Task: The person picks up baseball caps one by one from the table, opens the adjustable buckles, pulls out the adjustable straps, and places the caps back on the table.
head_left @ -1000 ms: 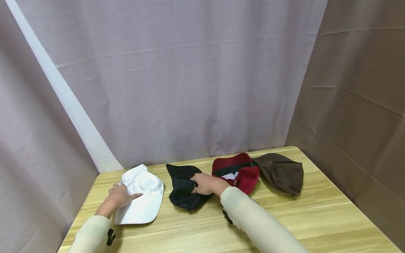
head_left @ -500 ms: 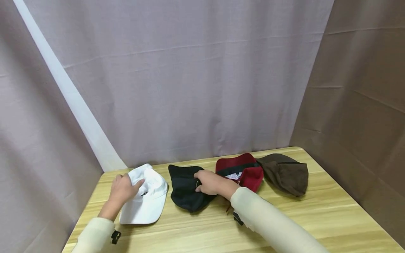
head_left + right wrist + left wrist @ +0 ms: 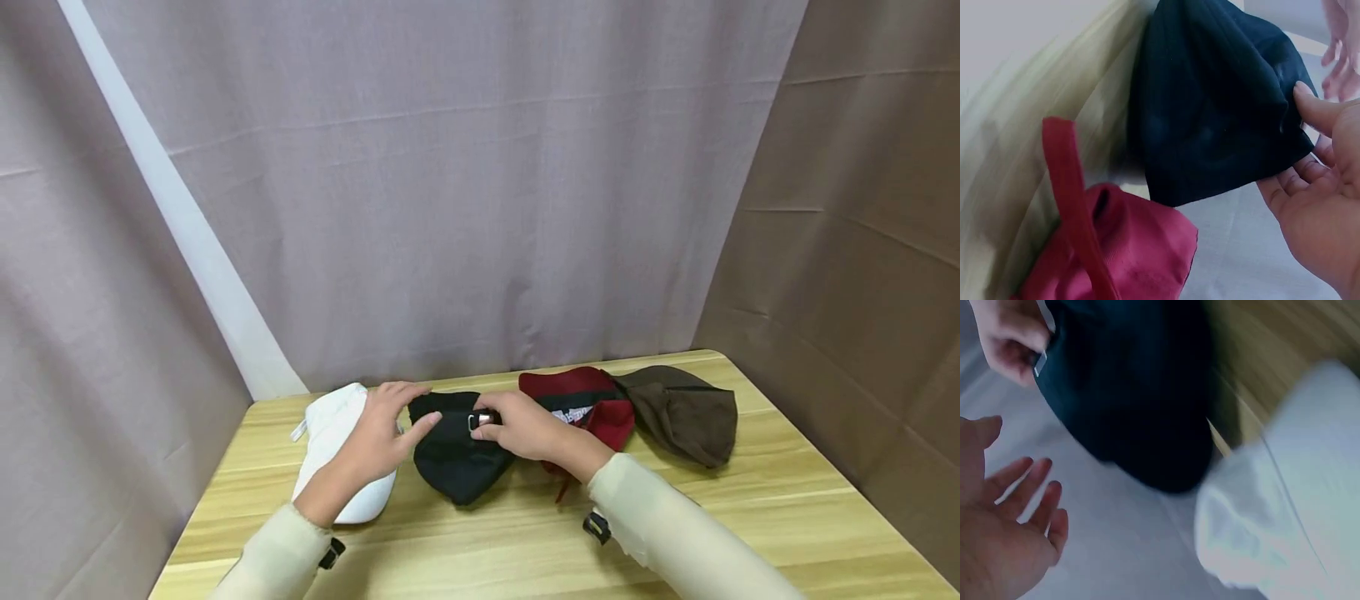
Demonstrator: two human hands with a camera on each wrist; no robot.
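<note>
My right hand [image 3: 528,425] pinches a black cap [image 3: 461,467] at its back strap, beside a small metal buckle [image 3: 474,422]. In the right wrist view the thumb lies on one side of the black cap [image 3: 1222,112] and the fingers on the other. My left hand [image 3: 382,429] is open, fingers spread, between the white cap [image 3: 330,425] and the black one, holding nothing. The left wrist view shows the open left hand [image 3: 1010,512] apart from the black cap [image 3: 1129,381], with the white cap [image 3: 1279,500] on the other side.
A dark red cap [image 3: 615,421] lies right of the black cap, its inside and label showing. Farther right, a brown cap [image 3: 693,417] touches or overlaps it. All sit along the back of the wooden table [image 3: 480,550], before a grey curtain [image 3: 450,208].
My left hand has left the white cap and moved right toward the black cap. The right hand keeps its hold on the black cap, whose buckle now shows more. The view has shifted slightly.
</note>
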